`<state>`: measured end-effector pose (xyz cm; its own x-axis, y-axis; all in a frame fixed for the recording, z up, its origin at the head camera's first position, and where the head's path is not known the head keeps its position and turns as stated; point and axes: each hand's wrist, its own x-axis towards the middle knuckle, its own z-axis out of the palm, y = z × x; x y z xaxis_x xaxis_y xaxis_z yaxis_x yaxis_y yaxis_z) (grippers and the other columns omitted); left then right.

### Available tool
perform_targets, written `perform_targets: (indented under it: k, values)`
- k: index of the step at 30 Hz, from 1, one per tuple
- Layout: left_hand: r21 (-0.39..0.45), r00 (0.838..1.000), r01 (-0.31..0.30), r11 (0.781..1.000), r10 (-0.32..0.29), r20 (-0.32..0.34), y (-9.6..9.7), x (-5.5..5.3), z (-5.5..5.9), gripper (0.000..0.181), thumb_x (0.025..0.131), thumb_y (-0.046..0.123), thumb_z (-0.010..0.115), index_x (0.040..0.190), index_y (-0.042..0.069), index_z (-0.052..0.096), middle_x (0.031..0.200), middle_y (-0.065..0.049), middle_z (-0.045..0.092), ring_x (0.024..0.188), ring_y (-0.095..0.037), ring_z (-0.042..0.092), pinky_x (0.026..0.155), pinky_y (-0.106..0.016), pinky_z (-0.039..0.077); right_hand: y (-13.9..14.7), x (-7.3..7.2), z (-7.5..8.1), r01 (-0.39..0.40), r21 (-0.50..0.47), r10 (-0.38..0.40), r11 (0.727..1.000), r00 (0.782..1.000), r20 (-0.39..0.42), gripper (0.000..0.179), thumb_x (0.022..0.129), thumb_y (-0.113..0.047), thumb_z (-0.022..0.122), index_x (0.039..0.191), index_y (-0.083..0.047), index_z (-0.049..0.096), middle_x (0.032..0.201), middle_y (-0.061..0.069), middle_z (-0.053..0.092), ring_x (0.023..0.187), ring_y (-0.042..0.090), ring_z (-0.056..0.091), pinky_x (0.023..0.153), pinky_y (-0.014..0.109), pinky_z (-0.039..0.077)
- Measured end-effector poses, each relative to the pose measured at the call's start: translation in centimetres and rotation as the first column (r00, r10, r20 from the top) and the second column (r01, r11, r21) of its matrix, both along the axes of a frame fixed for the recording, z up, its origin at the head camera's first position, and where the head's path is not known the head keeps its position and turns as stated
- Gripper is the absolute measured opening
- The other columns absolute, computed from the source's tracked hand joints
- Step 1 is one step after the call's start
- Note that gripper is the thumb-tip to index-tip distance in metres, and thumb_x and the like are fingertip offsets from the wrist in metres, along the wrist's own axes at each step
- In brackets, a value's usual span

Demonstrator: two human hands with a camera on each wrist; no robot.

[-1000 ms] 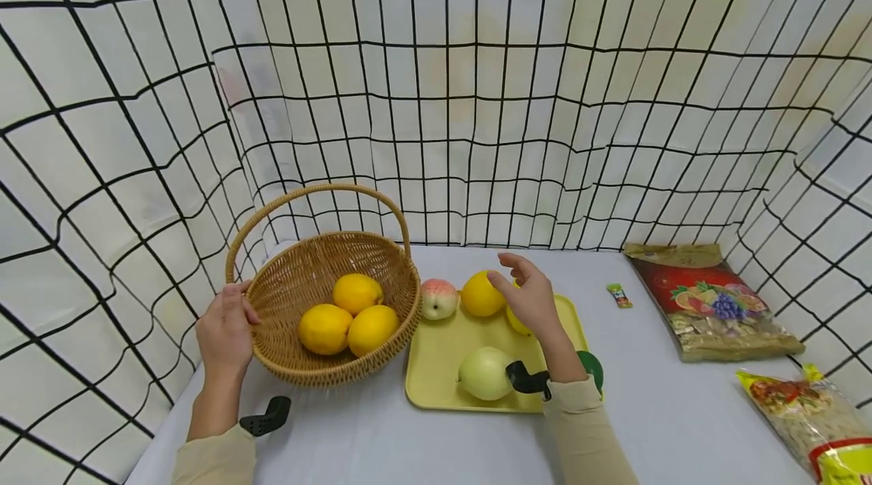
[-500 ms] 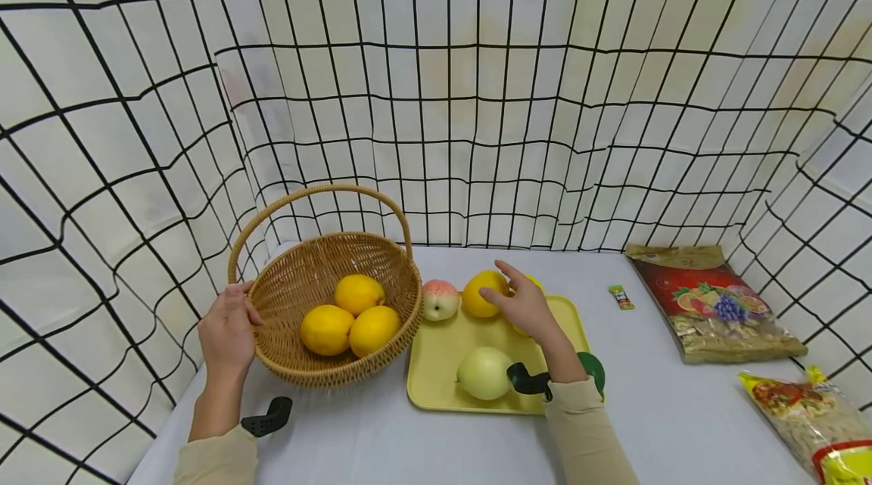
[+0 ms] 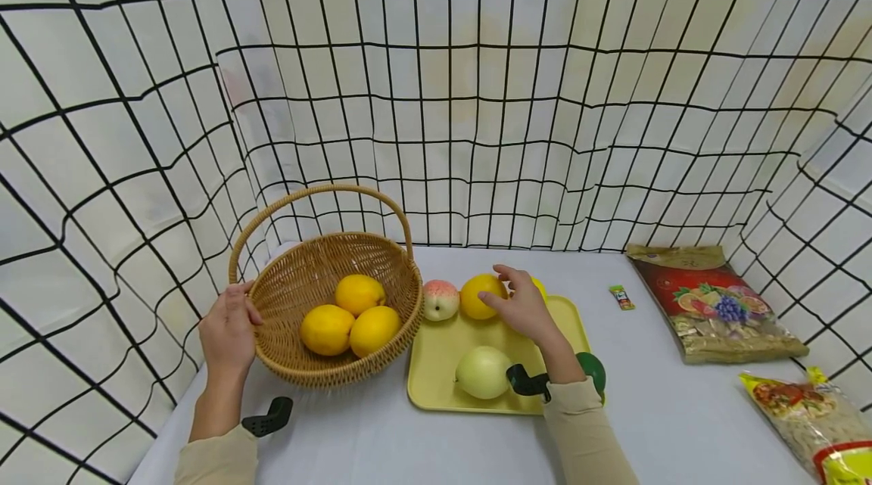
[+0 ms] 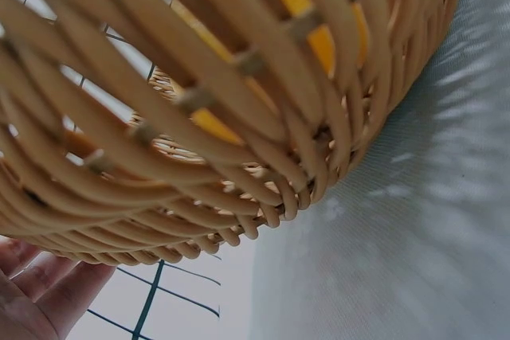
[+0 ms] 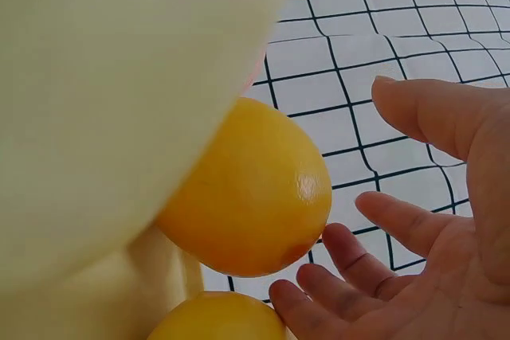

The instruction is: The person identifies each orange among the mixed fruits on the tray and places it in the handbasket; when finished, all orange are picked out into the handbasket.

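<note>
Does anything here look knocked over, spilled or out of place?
Nothing is spilled or damaged. The only oddity: a pink peach sits on the table between the basket and the tray, in neither.

Beige long sleeves (image 3: 216, 458), black wrist-mounted camera brackets (image 3: 267, 418) (one per wrist)
</note>
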<state>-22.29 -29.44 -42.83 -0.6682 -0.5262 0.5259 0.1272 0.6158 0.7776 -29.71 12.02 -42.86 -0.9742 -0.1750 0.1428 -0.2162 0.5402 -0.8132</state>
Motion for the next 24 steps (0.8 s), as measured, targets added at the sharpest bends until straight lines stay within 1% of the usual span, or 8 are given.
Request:
perform_targets:
  k: [3, 5, 8, 11, 13, 17, 21, 24]
  values:
    - [-0.001, 1.000, -0.001, 1.000, 0.001, -0.001, -0.05, -0.07, -0.03, 0.064, 0.107, 0.038, 0.027, 0.057, 0.004, 0.050, 0.118, -0.017, 0.068, 0.118, -0.035, 0.058, 0.085, -0.019, 0.033, 0.05, -0.19, -0.17, 0.012, 0.000, -0.012, 1.000, 1.000, -0.006, 0.061, 0.088, -0.029, 0.072, 0.141, -0.010, 0.049, 0.126, 0.016, 0.051, 0.109, 0.031, 0.050, 0.092, 0.046, 0.042]
    - [-0.005, 1.000, -0.003, 1.000, 0.003, -0.002, -0.07, -0.09, -0.03, 0.065, 0.107, 0.038, 0.027, 0.057, 0.005, 0.050, 0.117, -0.017, 0.068, 0.118, -0.035, 0.058, 0.084, -0.018, 0.033, 0.04, -0.20, -0.14, 0.017, 0.006, -0.017, 1.000, 1.000, -0.004, 0.059, 0.088, -0.028, 0.073, 0.140, -0.009, 0.050, 0.122, 0.015, 0.052, 0.104, 0.029, 0.051, 0.089, 0.043, 0.043]
    - [-0.009, 1.000, -0.006, 1.000, 0.006, -0.005, -0.10, -0.10, -0.03, 0.065, 0.107, 0.037, 0.027, 0.056, 0.005, 0.050, 0.116, -0.017, 0.068, 0.117, -0.035, 0.059, 0.083, -0.015, 0.031, 0.00, -0.13, -0.02, 0.017, 0.020, -0.017, 1.000, 1.000, -0.003, 0.058, 0.088, -0.027, 0.073, 0.138, -0.007, 0.052, 0.117, 0.016, 0.053, 0.099, 0.028, 0.052, 0.083, 0.040, 0.044]
    - [-0.009, 1.000, -0.004, 1.000, 0.004, -0.009, -0.13, -0.14, -0.04, 0.065, 0.107, 0.037, 0.027, 0.056, 0.004, 0.050, 0.115, -0.017, 0.069, 0.117, -0.036, 0.059, 0.082, -0.012, 0.030, -0.03, -0.07, 0.06, 0.016, 0.030, -0.016, 0.999, 1.000, -0.002, 0.057, 0.087, -0.025, 0.074, 0.136, -0.006, 0.053, 0.115, 0.017, 0.053, 0.097, 0.028, 0.052, 0.082, 0.039, 0.044]
    - [-0.011, 1.000, -0.004, 1.000, 0.004, -0.011, -0.14, -0.14, -0.06, 0.065, 0.107, 0.037, 0.027, 0.056, 0.004, 0.049, 0.115, -0.017, 0.069, 0.117, -0.036, 0.059, 0.081, -0.013, 0.030, -0.05, -0.10, 0.01, 0.017, 0.040, -0.016, 0.999, 1.000, -0.007, 0.057, 0.087, -0.023, 0.074, 0.136, -0.005, 0.053, 0.115, 0.018, 0.053, 0.097, 0.028, 0.053, 0.082, 0.040, 0.044]
    - [-0.010, 1.000, -0.007, 1.000, 0.007, -0.011, -0.13, -0.15, -0.17, 0.066, 0.107, 0.038, 0.027, 0.055, 0.005, 0.049, 0.117, -0.018, 0.068, 0.118, -0.036, 0.058, 0.081, -0.014, 0.030, -0.22, -0.16, -0.25, 0.021, 0.055, -0.021, 0.998, 1.000, -0.007, 0.056, 0.086, -0.022, 0.075, 0.136, -0.006, 0.054, 0.122, 0.018, 0.053, 0.102, 0.031, 0.054, 0.085, 0.043, 0.045]
    - [-0.004, 1.000, -0.010, 1.000, 0.010, -0.004, -0.12, -0.17, -0.25, 0.066, 0.107, 0.038, 0.027, 0.055, 0.005, 0.049, 0.116, -0.018, 0.068, 0.118, -0.035, 0.058, 0.080, -0.015, 0.031, -0.53, -0.13, -0.58, -0.005, 0.076, 0.007, 0.997, 1.000, -0.019, 0.056, 0.086, -0.018, 0.076, 0.135, -0.005, 0.054, 0.131, 0.018, 0.054, 0.110, 0.036, 0.056, 0.091, 0.046, 0.047]
    - [-0.002, 1.000, -0.008, 1.000, 0.008, 0.002, -0.06, -0.17, -0.18, 0.066, 0.107, 0.039, 0.026, 0.056, 0.004, 0.049, 0.116, -0.017, 0.068, 0.118, -0.035, 0.058, 0.080, -0.015, 0.031, -0.80, -0.05, -0.75, -0.011, 0.091, 0.014, 0.996, 0.999, -0.035, 0.057, 0.085, -0.016, 0.077, 0.135, -0.004, 0.053, 0.132, 0.018, 0.055, 0.112, 0.037, 0.057, 0.093, 0.047, 0.047]
